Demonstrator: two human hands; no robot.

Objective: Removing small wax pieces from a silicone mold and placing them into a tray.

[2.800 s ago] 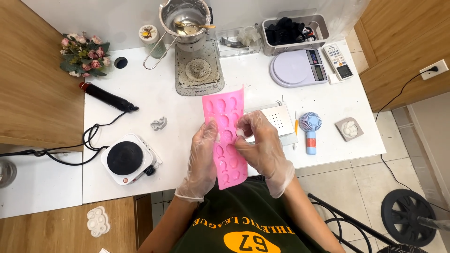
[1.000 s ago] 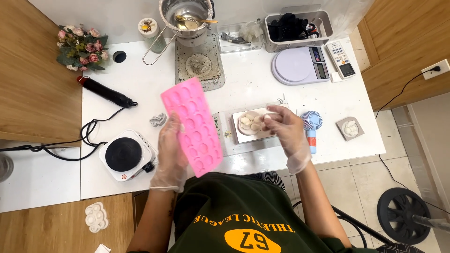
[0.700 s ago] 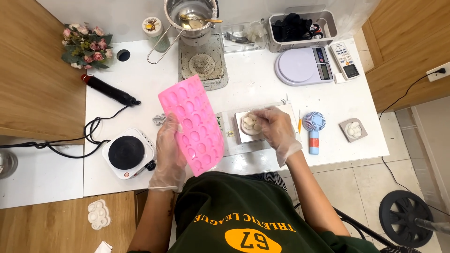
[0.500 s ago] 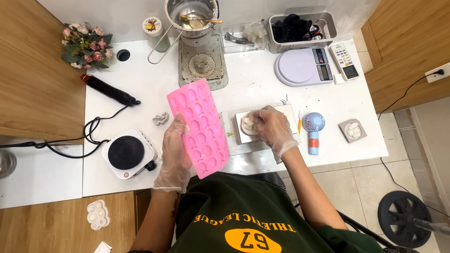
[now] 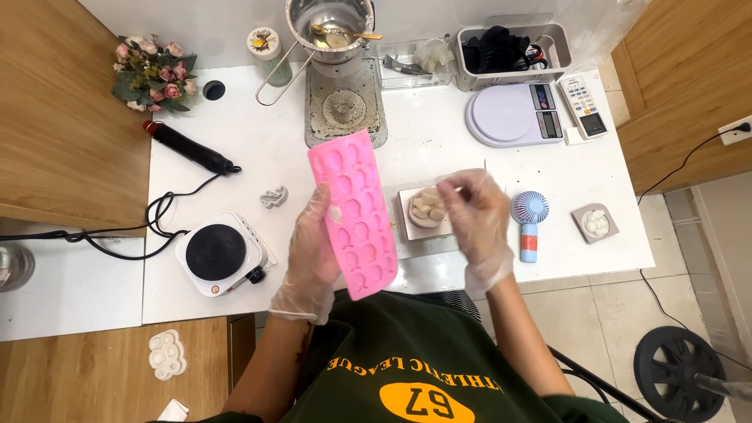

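Note:
My left hand (image 5: 311, 258), in a clear glove, holds up a long pink silicone mould (image 5: 355, 212) with several small cavities, tilted above the white table's (image 5: 266, 149) front edge. My right hand (image 5: 475, 215), also gloved, hovers with pinched fingers over a small grey square tray (image 5: 403, 215) that carries a pile of pale cast pieces (image 5: 426, 207). Whether a piece is between those fingertips I cannot tell.
Around me: a white hotplate (image 5: 215, 252) at the left with black cables, a black handle tool (image 5: 188, 148), a small grey cast figure (image 5: 274, 197), a metal pot (image 5: 329, 19) on a stand, a round scale (image 5: 511, 114), a handheld fan (image 5: 529, 222), a bin (image 5: 509, 48), flowers (image 5: 150, 72).
The mould, first held by both hands, went into my left hand alone and swung left. My right hand moved onto the tray of cast pieces and stays over it.

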